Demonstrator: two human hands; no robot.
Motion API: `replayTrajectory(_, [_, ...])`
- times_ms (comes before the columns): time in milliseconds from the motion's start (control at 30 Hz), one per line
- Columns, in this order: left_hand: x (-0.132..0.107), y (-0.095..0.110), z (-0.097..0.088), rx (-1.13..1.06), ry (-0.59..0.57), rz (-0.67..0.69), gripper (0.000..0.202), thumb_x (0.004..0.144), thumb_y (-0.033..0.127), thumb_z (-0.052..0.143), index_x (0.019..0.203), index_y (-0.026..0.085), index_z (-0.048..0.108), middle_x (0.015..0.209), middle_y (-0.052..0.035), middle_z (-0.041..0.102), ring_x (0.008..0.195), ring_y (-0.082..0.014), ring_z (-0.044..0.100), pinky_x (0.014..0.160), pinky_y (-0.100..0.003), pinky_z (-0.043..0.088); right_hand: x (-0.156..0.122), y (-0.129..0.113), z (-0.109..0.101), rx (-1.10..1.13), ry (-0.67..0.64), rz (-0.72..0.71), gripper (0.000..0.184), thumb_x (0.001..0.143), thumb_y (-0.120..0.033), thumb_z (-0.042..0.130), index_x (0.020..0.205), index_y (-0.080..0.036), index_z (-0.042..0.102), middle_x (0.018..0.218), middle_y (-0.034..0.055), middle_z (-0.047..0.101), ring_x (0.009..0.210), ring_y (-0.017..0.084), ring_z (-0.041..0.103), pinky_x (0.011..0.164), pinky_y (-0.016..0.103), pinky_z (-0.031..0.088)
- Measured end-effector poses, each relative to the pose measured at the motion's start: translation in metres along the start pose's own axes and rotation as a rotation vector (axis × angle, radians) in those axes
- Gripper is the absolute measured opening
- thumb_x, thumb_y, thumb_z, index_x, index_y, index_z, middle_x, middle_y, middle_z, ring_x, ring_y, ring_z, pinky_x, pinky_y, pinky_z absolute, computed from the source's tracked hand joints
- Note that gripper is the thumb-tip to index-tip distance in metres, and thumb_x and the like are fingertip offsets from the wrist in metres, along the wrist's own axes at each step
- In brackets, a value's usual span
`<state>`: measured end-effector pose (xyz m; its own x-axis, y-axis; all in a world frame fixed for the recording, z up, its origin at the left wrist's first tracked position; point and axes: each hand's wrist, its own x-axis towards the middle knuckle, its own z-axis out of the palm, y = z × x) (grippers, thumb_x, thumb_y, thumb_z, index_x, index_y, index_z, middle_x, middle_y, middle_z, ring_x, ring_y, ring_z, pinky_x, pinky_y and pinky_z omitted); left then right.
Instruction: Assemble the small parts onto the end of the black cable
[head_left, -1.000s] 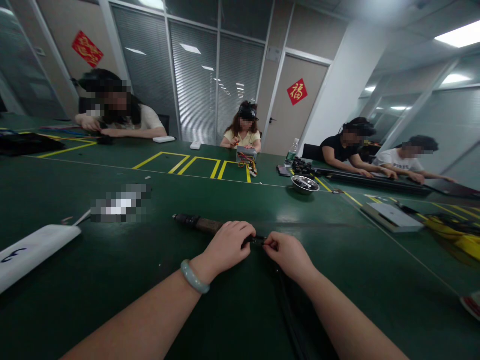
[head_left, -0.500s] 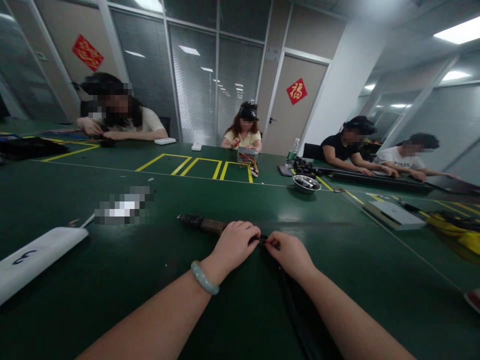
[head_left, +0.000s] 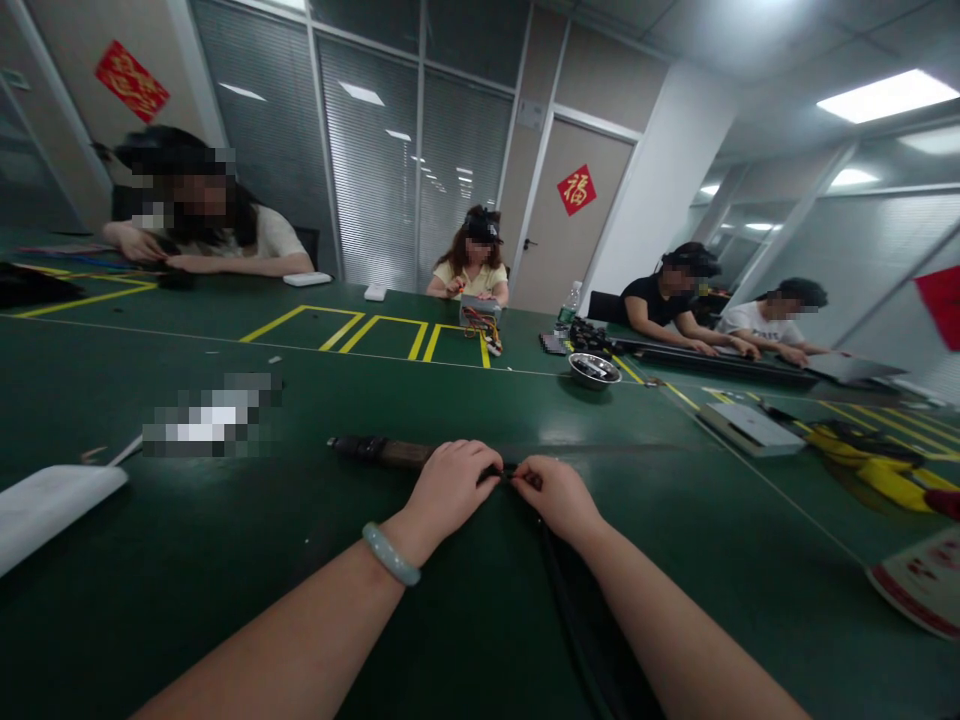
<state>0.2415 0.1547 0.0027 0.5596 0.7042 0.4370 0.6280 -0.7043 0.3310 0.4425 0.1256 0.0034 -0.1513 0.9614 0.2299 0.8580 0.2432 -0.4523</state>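
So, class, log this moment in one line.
left hand: holds small dark part; right hand: pinches its end; brown handle: partly behind left hand; metal bowl: beyond hands

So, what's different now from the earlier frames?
The view has swung right, bringing in more of the red-and-white container. The left hand and right hand are slightly closer together than at first. Nothing was visibly taken up or let go: the left hand still holds the dark tool; the metal bowl stayed put.

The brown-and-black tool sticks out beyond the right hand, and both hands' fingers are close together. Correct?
Not quite: the head view shows the brown-and-black tool sticking out beyond the left hand. Both hands' fingers are close together.
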Motion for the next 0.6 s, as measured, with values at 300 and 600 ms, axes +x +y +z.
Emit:
replayTrajectory(300, [-0.004,-0.004,-0.010,0.071,-0.018,0.022,0.028,0.086,0.023,0.061,0.113,0.030,0.063,0.116,-0.0010,0.062,0.105,-0.0223,0.055,0.095,-0.042,0.041,-0.003,-0.006,-0.008,0.062,-0.054,0.031,0.013,0.084,-0.029,0.059,0.088,-0.021,0.069,0.081,0.0005,0.068,0.071,0.014,0.058,0.065,0.025,0.039])
replayTrajectory(600, [-0.006,0.000,-0.017,0.109,-0.065,0.049,0.026,0.085,0.031,0.065,0.111,0.033,0.065,0.114,0.0001,0.063,0.100,-0.0234,0.055,0.086,-0.040,0.040,-0.007,-0.006,-0.010,0.077,-0.080,-0.002,0.010,0.084,-0.027,0.061,0.085,-0.022,0.069,0.076,-0.0016,0.067,0.067,0.012,0.057,0.061,0.023,0.036])
